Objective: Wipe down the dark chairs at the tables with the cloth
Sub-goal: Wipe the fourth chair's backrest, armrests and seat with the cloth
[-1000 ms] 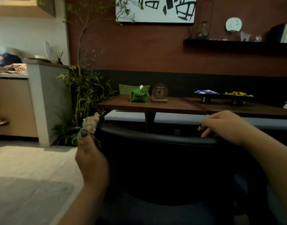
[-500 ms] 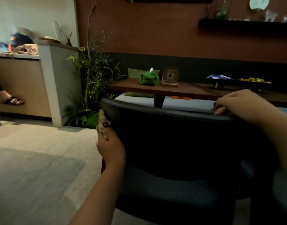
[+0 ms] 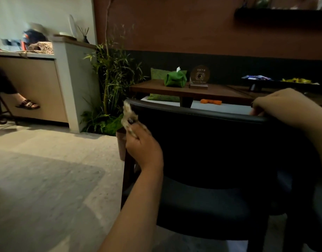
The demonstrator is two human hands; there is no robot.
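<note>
While the left hand [image 3: 142, 146] grips a crumpled beige cloth [image 3: 128, 116] with curled fingers, the cloth is pressed against the upper left corner of the dark padded chair's [image 3: 202, 146] curved backrest — just below its top rim. The right hand [image 3: 280, 104] rests on the right end of that rim, fingers curled over its edge and holding it. Beyond the chair stands a brown wooden desk [image 3: 216, 92] bearing a green fabric tissue pouch [image 3: 175, 79] with a white tissue poking out, and just beside it a round brown plaque on a stand [image 3: 200, 76]. Left of the desk grows a leafy green bamboo plant [image 3: 112, 77], next to a pale counter [image 3: 29, 84], where a sandalled foot [image 3: 27, 103] shows — the person is otherwise cut off by the frame edge
</note>
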